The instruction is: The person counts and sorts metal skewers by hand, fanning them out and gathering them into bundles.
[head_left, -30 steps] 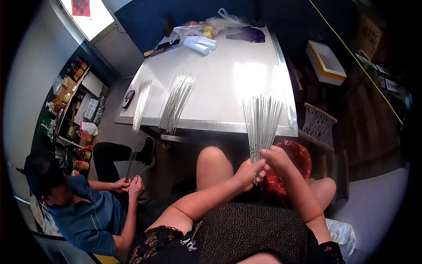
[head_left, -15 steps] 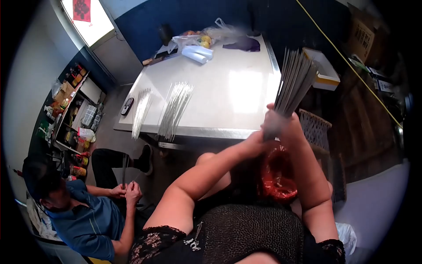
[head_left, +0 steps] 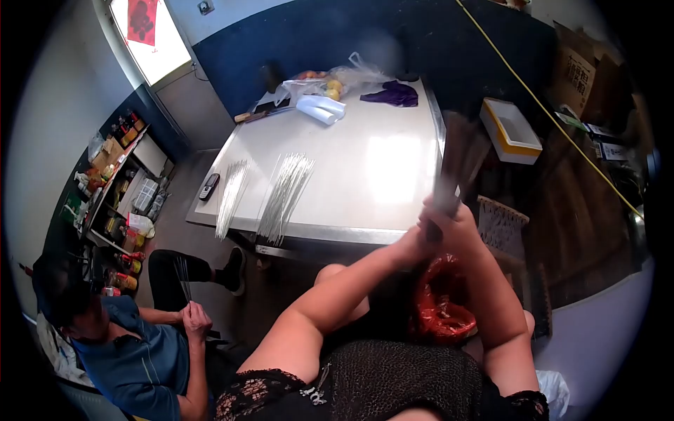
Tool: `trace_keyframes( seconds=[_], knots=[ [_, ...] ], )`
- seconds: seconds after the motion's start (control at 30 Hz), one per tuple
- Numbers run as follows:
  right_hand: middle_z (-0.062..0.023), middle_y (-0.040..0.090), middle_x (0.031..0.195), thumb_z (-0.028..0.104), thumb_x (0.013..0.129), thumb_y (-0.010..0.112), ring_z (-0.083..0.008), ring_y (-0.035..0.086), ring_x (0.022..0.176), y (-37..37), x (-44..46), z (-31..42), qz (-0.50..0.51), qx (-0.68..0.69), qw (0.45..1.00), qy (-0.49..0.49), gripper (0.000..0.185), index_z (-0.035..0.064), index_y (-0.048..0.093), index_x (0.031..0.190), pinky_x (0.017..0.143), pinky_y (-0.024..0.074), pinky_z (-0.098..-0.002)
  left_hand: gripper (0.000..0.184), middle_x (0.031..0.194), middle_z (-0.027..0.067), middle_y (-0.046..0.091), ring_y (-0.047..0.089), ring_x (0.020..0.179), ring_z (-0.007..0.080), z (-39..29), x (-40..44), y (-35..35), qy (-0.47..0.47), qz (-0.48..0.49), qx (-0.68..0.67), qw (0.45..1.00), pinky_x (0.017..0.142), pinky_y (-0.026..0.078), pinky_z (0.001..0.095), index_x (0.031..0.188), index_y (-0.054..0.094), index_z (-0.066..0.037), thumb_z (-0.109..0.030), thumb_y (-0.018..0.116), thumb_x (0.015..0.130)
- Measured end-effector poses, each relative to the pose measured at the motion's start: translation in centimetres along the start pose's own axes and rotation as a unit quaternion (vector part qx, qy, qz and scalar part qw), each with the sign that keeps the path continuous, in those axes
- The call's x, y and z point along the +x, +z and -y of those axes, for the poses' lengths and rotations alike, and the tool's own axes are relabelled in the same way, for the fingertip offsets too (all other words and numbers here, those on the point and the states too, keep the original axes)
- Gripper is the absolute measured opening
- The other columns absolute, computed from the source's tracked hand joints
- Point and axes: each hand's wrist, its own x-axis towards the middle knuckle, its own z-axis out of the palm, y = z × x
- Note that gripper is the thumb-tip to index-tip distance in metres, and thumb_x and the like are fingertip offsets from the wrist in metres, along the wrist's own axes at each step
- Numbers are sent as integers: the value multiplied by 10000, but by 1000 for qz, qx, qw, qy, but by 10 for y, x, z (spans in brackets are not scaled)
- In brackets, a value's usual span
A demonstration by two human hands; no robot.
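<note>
Both my hands grip one thick bundle of thin metal skewers (head_left: 460,151) past the table's right front corner. The skewers stand nearly upright, their upper ends smeared by motion. My left hand (head_left: 420,242) closes round the lower part, and my right hand (head_left: 453,219) wraps it just beside and above. Below my hands sits an open red plastic bag (head_left: 430,312); its contents are hard to make out. Two more piles of skewers, the left pile (head_left: 232,200) and the right pile (head_left: 286,193), lie on the white table (head_left: 344,175), their ends at its front edge.
A co-worker (head_left: 133,351) sits at the left, holding a few thin rods (head_left: 184,277). On the table are a phone (head_left: 208,186), a knife (head_left: 263,114), fruit in plastic bags (head_left: 330,88) and a purple cloth (head_left: 392,95). A foam box (head_left: 512,130) stands at the right.
The view has tilted slightly, so the table appears lower. My hands still hold the bundle, which has shifted and is more blurred. The co-worker's hands have come closer together.
</note>
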Motion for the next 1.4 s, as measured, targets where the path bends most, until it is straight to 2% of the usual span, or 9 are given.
trace_keyframes(
  seconds=[0.13, 0.23, 0.37, 0.47, 0.8, 0.97, 1.07, 1.2, 1.4],
  knots=[
    [-87, 588, 808, 78, 855, 556, -183, 598, 748, -2, -45, 4, 14, 87, 989, 117, 188, 6, 500, 1020, 692, 492, -290, 333, 1035, 87, 585, 558, 975, 162, -9, -58, 37, -60, 76, -78, 992, 834, 461, 295, 1168, 484, -3, -186, 536, 895],
    [-119, 586, 927, 188, 831, 568, -209, 591, 869, -5, -69, -6, 25, 70, 976, 204, 332, -2, 476, 1087, 743, 500, -326, 254, 828, 32, 591, 584, 726, 114, -5, -92, 69, -106, 43, -297, 948, 638, 492, 250, 1112, 494, -61, -234, 497, 925],
    [-132, 585, 1027, 204, 874, 526, -199, 588, 926, -43, -104, -42, 48, 15, 970, 237, 419, -33, 434, 1207, 770, 492, -316, 155, 648, -10, 495, 361, 413, 54, 2, -114, 67, -159, -65, -365, 915, 352, 264, 199, 966, 473, -109, -235, 540, 905],
    [-71, 611, 1004, 158, 887, 540, -137, 581, 888, -65, -125, -54, 20, 21, 957, 288, 366, 10, 463, 1213, 701, 496, -273, 173, 621, -14, 464, 334, 406, 53, -5, -112, 50, -183, -83, -360, 911, 345, 250, 199, 1019, 483, -106, -234, 528, 911],
    [-93, 625, 925, 116, 885, 534, -143, 605, 810, -48, -117, -76, -50, 90, 967, 235, 265, -6, 534, 1120, 725, 483, -246, 224, 616, -8, 494, 434, 440, 85, -3, -98, 59, -237, -138, -415, 868, 371, 362, 211, 1054, 497, -92, -241, 547, 895],
    [-71, 618, 876, 199, 890, 544, -122, 581, 739, -21, -91, -83, -77, 83, 966, 230, 274, -10, 553, 1066, 693, 475, -241, 168, 680, 3, 556, 486, 490, 71, 7, -97, 53, -217, -174, -380, 882, 393, 395, 202, 992, 532, -86, -224, 537, 896],
    [-44, 614, 810, 265, 879, 573, -95, 571, 639, -15, -83, -86, -42, 48, 965, 256, 276, 4, 571, 972, 624, 473, -229, 122, 715, 6, 568, 502, 502, 70, 9, -97, 59, -224, -189, -391, 872, 402, 413, 194, 962, 527, -77, -181, 514, 901],
    [-52, 614, 745, 213, 850, 621, -84, 555, 560, -14, -78, -96, -58, 72, 958, 271, 235, 1, 572, 936, 547, 461, -201, 102, 716, 3, 570, 514, 518, 72, 3, -96, 57, -238, -184, -382, 874, 409, 427, 194, 933, 533, -77, -169, 530, 890],
    [-48, 605, 718, 189, 837, 628, -96, 560, 588, -9, -73, -92, -35, 81, 955, 283, 195, 2, 581, 870, 555, 451, -211, 147, 763, 28, 603, 539, 548, 82, 5, -103, 52, -232, -175, -402, 868, 452, 461, 203, 960, 545, -48, -177, 539, 890]
  ],
)
